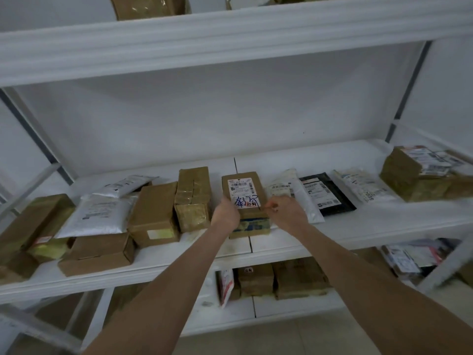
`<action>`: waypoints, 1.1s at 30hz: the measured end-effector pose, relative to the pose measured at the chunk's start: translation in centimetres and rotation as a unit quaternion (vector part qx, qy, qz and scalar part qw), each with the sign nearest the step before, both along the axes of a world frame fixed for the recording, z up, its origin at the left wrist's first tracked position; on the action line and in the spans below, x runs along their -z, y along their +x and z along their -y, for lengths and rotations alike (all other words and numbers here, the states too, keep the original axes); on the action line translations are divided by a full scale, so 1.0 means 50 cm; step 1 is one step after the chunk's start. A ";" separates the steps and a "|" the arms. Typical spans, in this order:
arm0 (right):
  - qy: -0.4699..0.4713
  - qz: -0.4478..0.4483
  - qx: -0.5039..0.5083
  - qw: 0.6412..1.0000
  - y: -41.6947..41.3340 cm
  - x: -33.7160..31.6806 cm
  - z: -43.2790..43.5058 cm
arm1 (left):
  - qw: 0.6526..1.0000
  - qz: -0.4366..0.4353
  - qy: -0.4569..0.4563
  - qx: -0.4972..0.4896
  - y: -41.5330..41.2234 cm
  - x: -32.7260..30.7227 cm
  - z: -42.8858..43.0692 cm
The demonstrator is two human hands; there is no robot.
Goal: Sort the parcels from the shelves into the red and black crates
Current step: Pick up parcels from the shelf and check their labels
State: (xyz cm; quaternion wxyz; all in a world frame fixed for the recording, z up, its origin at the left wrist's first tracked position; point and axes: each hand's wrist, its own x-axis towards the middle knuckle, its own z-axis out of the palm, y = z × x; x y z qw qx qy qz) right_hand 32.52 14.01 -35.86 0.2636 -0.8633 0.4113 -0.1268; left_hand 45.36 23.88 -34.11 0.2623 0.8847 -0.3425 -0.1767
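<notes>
Head view: labelled box (244,193) at centre of middle shelf (371,219), close to the front edge. Left hand (225,213) curled round the near left corner; right hand (286,213) with fingers bent against the near right edge, box clamped from both sides. Possible faults: slipping or tipping on lifting, owing to a hold on the near end only; dragging of taped box (194,198), just beside left hand, or of white mailer (284,184), just beside right hand. Counted on this shelf, blur allowing: seven brown boxes including the held one, four pale mailers, one black mailer (327,193). Further parcels on shelves above and below, uncounted. Red and black crates: none in view.
</notes>
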 end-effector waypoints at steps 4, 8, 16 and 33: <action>0.122 0.078 0.042 0.989 0.001 -0.011 -0.013 | 0.996 -0.071 -0.042 -0.032 -0.007 0.010 -0.009; 0.222 0.088 0.041 0.970 0.000 0.001 -0.017 | 0.943 -0.285 -0.152 -0.081 -0.006 0.013 -0.037; 0.297 0.171 0.055 0.938 -0.024 -0.006 -0.029 | 0.873 -0.377 -0.264 -0.160 -0.035 0.004 -0.086; 0.060 0.221 -0.048 0.972 -0.023 -0.085 -0.140 | 0.831 -0.319 -0.418 -0.184 -0.056 -0.089 -0.226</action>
